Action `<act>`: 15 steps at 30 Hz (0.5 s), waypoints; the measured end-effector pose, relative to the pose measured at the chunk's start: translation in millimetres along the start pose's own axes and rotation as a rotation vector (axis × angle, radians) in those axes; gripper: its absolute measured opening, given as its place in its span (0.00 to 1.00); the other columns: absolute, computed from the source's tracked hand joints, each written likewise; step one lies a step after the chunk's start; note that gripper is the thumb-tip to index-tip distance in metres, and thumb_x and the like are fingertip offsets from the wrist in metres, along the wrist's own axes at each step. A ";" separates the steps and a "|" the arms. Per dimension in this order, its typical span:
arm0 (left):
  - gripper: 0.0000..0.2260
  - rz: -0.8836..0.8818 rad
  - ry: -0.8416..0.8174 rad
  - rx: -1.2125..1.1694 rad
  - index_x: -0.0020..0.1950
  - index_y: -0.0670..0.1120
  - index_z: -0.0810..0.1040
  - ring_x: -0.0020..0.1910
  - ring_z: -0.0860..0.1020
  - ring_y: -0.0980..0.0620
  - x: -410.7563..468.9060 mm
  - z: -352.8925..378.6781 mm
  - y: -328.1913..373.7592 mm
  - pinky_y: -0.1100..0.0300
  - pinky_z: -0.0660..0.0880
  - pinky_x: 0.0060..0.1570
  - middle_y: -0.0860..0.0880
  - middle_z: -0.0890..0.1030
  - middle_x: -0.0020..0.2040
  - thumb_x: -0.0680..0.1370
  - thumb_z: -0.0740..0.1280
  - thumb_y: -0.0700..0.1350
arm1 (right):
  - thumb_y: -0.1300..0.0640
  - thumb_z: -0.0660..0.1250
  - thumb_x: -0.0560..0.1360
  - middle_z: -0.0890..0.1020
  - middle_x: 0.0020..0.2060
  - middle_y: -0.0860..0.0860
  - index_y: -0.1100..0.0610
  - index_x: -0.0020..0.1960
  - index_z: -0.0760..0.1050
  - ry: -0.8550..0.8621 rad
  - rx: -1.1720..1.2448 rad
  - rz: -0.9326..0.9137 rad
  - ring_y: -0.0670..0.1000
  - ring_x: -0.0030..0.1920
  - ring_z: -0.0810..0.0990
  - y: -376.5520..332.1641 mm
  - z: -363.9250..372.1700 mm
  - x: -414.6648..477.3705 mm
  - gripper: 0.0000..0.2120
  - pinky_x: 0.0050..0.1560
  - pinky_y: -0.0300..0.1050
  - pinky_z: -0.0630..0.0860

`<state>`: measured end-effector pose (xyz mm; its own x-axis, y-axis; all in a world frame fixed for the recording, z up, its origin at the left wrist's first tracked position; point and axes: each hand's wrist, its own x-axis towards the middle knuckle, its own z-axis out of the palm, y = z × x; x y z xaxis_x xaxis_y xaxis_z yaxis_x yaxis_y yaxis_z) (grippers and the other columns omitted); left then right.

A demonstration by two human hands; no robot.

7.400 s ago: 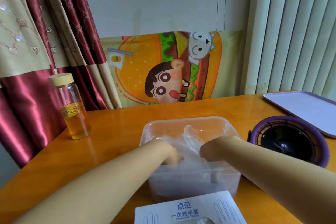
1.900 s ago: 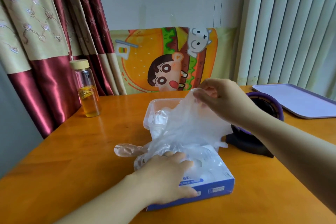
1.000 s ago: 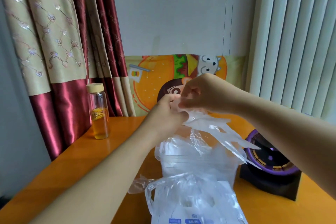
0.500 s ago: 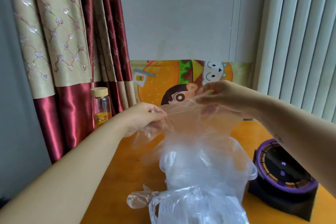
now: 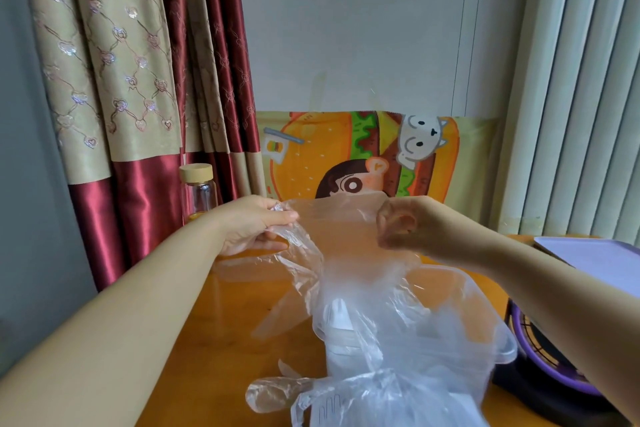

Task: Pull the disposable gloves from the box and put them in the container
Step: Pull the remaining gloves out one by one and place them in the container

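Note:
A clear disposable glove [image 5: 341,229] is stretched in the air between my two hands, above the table. My left hand [image 5: 256,224] pinches its left edge and my right hand [image 5: 401,224] grips its right edge. The glove's lower part hangs down over the clear plastic container [image 5: 491,326], which stands on the table and holds several more gloves. More loose clear gloves [image 5: 346,399] bulge up at the bottom edge, hiding the glove box beneath them.
A glass bottle [image 5: 199,189] with a pale cap stands at the back left near the red curtain [image 5: 114,87]. A purple-rimmed black device [image 5: 533,367] sits right of the container. A lilac tray [image 5: 595,256] lies far right on the orange table [image 5: 221,340].
My hands have moved apart since half a second ago, spreading the glove wider above the container. The view has tilted slightly up.

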<state>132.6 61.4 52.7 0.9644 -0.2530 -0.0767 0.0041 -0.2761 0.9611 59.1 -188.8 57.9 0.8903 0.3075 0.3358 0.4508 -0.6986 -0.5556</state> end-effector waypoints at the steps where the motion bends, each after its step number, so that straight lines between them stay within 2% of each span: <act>1: 0.20 -0.005 -0.002 0.014 0.68 0.39 0.71 0.41 0.71 0.53 1.2 -1.6 0.5 0.63 0.80 0.35 0.48 0.79 0.49 0.77 0.68 0.43 | 0.63 0.71 0.72 0.83 0.36 0.47 0.48 0.38 0.77 0.009 -0.040 -0.004 0.49 0.39 0.82 -1.5 1.2 2.7 0.10 0.42 0.43 0.76; 3: 0.20 -0.016 -0.017 0.055 0.67 0.40 0.72 0.51 0.69 0.49 4.1 -5.0 0.8 0.65 0.79 0.34 0.46 0.78 0.54 0.77 0.69 0.44 | 0.64 0.70 0.73 0.83 0.41 0.42 0.48 0.47 0.80 0.000 -0.024 0.017 0.41 0.34 0.81 -4.3 3.2 6.6 0.10 0.37 0.30 0.74; 4: 0.19 -0.025 -0.024 0.083 0.65 0.40 0.74 0.52 0.70 0.49 7.1 -7.8 0.2 0.64 0.79 0.35 0.46 0.79 0.55 0.76 0.69 0.45 | 0.64 0.70 0.73 0.82 0.46 0.40 0.48 0.54 0.79 -0.013 0.014 0.038 0.41 0.34 0.82 -4.3 4.1 7.9 0.14 0.38 0.29 0.74; 6: 0.15 -0.042 0.007 0.197 0.61 0.43 0.77 0.53 0.76 0.51 12.0 -13.4 -1.3 0.62 0.79 0.39 0.47 0.80 0.55 0.76 0.70 0.48 | 0.64 0.70 0.73 0.81 0.50 0.42 0.48 0.64 0.74 -0.030 0.106 0.087 0.44 0.35 0.83 -1.9 5.8 9.6 0.23 0.41 0.32 0.76; 8: 0.10 0.000 0.153 0.422 0.56 0.47 0.80 0.55 0.77 0.50 18.9 -20.8 -2.8 0.57 0.77 0.50 0.49 0.80 0.54 0.77 0.69 0.50 | 0.65 0.71 0.72 0.83 0.50 0.53 0.51 0.68 0.71 -0.007 0.223 0.159 0.47 0.36 0.82 4.6 6.9 11.6 0.27 0.48 0.41 0.79; 9: 0.08 0.042 0.255 0.518 0.54 0.48 0.81 0.54 0.77 0.49 23.0 -23.5 -3.6 0.56 0.75 0.52 0.49 0.80 0.53 0.78 0.68 0.49 | 0.66 0.71 0.71 0.83 0.50 0.56 0.53 0.70 0.69 0.005 0.297 0.207 0.48 0.35 0.82 9.4 7.0 12.0 0.29 0.51 0.44 0.80; 12: 0.05 0.205 0.622 0.693 0.52 0.52 0.80 0.51 0.77 0.50 28.3 -19.8 -2.0 0.55 0.75 0.48 0.51 0.80 0.54 0.79 0.65 0.45 | 0.68 0.72 0.70 0.79 0.51 0.53 0.56 0.70 0.68 0.038 0.418 0.364 0.48 0.35 0.82 26.1 9.6 9.1 0.31 0.50 0.46 0.80; 13: 0.06 0.289 0.696 0.745 0.54 0.52 0.79 0.49 0.77 0.52 27.1 -10.8 0.2 0.57 0.75 0.44 0.52 0.80 0.56 0.79 0.64 0.45 | 0.68 0.72 0.69 0.80 0.51 0.53 0.57 0.70 0.68 0.042 0.410 0.410 0.49 0.36 0.82 33.0 11.9 6.5 0.32 0.50 0.47 0.81; 14: 0.08 0.390 0.690 0.774 0.56 0.52 0.78 0.48 0.76 0.54 26.1 0.6 2.4 0.59 0.74 0.42 0.53 0.78 0.57 0.79 0.64 0.45 | 0.68 0.72 0.69 0.80 0.50 0.55 0.58 0.70 0.68 0.045 0.387 0.447 0.50 0.36 0.83 38.7 14.4 3.6 0.32 0.50 0.48 0.81; 15: 0.09 0.495 0.592 0.794 0.58 0.52 0.78 0.48 0.76 0.55 23.8 17.0 4.7 0.59 0.74 0.44 0.53 0.77 0.58 0.79 0.64 0.45 | 0.68 0.72 0.69 0.81 0.48 0.55 0.58 0.70 0.68 0.044 0.349 0.482 0.50 0.37 0.83 44.5 17.1 0.1 0.31 0.49 0.47 0.81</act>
<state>151.1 38.3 50.9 0.7877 -0.0752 0.6115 -0.3832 -0.8369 0.3908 80.3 -208.8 20.2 0.9997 -0.0239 0.0106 -0.0027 -0.4968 -0.8679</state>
